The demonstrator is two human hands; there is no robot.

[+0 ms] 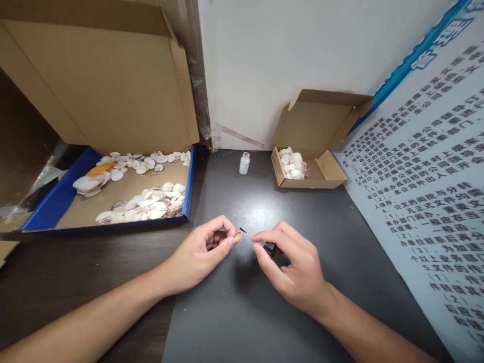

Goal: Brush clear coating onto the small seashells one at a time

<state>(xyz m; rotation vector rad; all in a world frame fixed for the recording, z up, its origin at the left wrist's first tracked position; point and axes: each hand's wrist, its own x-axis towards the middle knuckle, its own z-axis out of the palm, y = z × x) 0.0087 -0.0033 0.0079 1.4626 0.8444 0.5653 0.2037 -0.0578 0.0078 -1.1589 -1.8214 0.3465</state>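
The left hand [202,252] hovers over the dark desk [242,312], its thumb and forefinger pinched on a small tan shell [238,236] while the other fingers curl loosely into the palm. The shell sticks out past the fingertips toward the right hand [293,264], its long axis running roughly from one hand toward the other. The right hand, just beside it, has thumb and forefinger pressed together around a small dark tool [270,247] with a bit of red showing; a tiny black tip [242,230] shows just above the shell. Beyond the left hand lies a blue-edged tray [56,204] of shells; beyond the right, a small bottle [244,163] and a small carton [328,171] holding shells.
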